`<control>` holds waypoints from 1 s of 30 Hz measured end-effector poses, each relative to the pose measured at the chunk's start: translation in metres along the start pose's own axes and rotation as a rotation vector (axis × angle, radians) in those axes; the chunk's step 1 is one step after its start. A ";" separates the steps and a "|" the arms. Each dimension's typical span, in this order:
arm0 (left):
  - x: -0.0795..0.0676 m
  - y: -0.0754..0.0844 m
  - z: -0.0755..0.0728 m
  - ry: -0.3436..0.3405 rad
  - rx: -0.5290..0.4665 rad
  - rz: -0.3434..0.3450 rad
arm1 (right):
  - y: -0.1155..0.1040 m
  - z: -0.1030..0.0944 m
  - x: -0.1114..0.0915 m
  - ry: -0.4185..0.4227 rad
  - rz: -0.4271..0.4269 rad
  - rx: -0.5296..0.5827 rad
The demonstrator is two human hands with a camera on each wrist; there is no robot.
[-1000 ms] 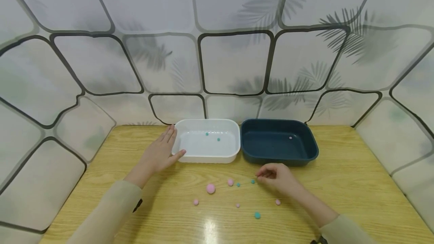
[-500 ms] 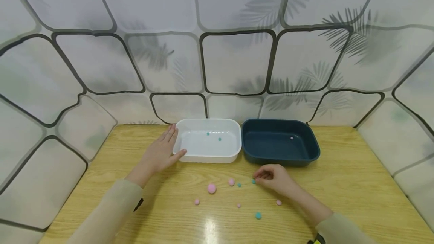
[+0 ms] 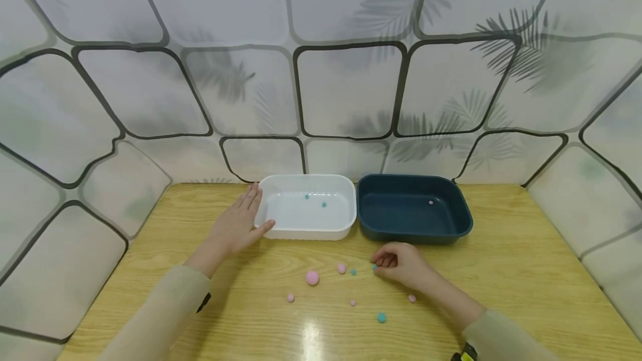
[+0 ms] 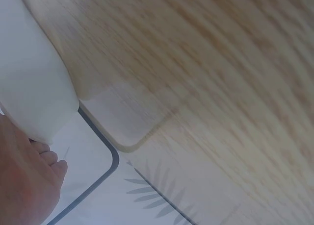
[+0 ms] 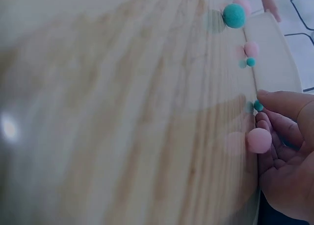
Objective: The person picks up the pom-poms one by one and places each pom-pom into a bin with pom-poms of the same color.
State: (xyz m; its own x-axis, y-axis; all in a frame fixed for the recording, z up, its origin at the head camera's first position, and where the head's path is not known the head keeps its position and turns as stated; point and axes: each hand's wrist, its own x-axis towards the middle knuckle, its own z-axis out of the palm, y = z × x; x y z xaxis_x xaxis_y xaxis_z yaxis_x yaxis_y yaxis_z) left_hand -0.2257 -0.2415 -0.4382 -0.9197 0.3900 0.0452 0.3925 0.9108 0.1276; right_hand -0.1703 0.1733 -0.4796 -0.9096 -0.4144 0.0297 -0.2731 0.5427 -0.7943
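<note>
My left hand (image 3: 233,227) lies with straight fingers against the left end of a white rectangular tub (image 3: 306,234), thumb over its front rim. Two small teal pom-poms (image 3: 324,205) lie inside that tub. In front of a dark blue tub (image 3: 413,235), my right hand (image 3: 408,265) pinches a small teal pom-pom (image 3: 374,267) between thumb and forefinger, down at the tabletop. The right wrist view shows this teal pom-pom (image 5: 258,106) at the thumb tip, with a pink pom-pom (image 5: 259,140) nearer the camera. One tiny pink pom-pom (image 3: 431,203) is in the dark tub.
Loose on the wooden table (image 3: 241,316) are several pink pom-poms, the largest pink pom-pom (image 3: 312,278) left of centre. A larger teal pom-pom (image 3: 382,317) lies toward the front, and a small teal pom-pom (image 3: 353,272) in the middle. A patterned wall stands behind the tubs.
My right hand has moved slightly left, and its thumb and forefinger have closed around the small teal pom-pom. The left hand has stayed at the white tub.
</note>
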 end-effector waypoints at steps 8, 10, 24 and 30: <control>0.001 -0.001 0.001 -0.002 0.020 -0.002 | -0.006 0.004 0.000 0.031 -0.025 -0.078; 0.001 -0.001 0.001 -0.006 0.017 -0.003 | -0.006 0.004 0.000 0.037 -0.024 -0.091; 0.002 -0.002 0.001 -0.026 0.017 -0.011 | -0.003 0.002 -0.001 0.034 -0.001 -0.030; 0.001 -0.001 0.002 -0.025 0.010 -0.010 | -0.004 0.000 -0.002 0.026 0.013 -0.011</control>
State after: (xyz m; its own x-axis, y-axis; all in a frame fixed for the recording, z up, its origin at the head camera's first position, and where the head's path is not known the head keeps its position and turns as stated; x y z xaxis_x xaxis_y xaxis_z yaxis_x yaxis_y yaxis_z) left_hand -0.2273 -0.2419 -0.4398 -0.9230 0.3844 0.0194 0.3839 0.9159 0.1175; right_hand -0.1679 0.1720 -0.4767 -0.9211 -0.3878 0.0353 -0.2643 0.5561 -0.7879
